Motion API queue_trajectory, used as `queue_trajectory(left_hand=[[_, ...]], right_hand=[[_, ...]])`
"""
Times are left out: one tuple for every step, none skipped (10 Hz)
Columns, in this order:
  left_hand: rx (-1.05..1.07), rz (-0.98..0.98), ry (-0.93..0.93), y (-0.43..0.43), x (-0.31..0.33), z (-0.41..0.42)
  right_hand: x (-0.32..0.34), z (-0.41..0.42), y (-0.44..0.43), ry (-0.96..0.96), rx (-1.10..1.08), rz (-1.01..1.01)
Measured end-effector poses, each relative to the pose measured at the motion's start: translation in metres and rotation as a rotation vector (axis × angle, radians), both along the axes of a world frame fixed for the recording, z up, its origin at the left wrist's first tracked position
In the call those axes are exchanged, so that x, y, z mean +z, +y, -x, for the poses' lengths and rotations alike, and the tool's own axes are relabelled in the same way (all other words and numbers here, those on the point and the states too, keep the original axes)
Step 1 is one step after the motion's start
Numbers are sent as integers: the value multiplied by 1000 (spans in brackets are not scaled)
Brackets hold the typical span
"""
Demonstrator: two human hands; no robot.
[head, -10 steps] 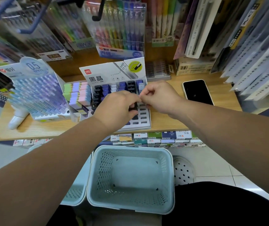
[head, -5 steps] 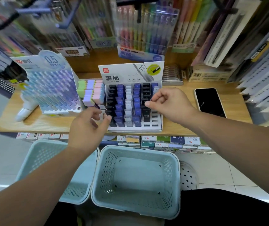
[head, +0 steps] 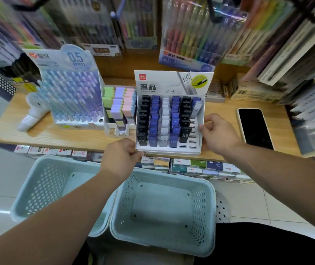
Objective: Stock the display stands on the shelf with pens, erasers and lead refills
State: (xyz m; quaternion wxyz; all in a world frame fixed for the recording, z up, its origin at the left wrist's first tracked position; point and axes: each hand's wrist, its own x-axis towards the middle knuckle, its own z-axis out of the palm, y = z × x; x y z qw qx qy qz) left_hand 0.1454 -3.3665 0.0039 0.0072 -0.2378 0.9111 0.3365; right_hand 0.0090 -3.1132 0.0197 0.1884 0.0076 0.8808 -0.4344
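Head view: half a second ago the left hand [head: 121, 157] hung free and the right hand [head: 216, 133] pinched at a lead refill. Now both grip the lead refill stand [head: 169, 113], left at its front left corner, right on its right edge. That suggests filling has paused to square the stand on the shelf [head: 221, 109]; its right column still shows empty slots. The stand is thin glossy card holding small rectangular plastic cases. Left of it sit pastel block erasers [head: 119, 106], then the pen stand [head: 70, 96]. Below it, two perforated plastic baskets [head: 162, 211] look empty.
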Motion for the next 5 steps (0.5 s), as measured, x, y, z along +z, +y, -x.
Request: queue_trajectory(left_hand=[[-12,-7,27,-4,-2,2],[-6,-33,38,-8,0,1],[-31,-43,12,-23,4,0],[0,44,4,-55,14,-9],[-25,139,-56,-94,36,-17]], right_hand=[[0,1,-5,27,-4,-21],[0,3,-7,24,-15,-52],[6,5,-9,28,-19,-76],[8,6,-10,-18,-26,-99],[14,6,-12,-58,-25,-132]])
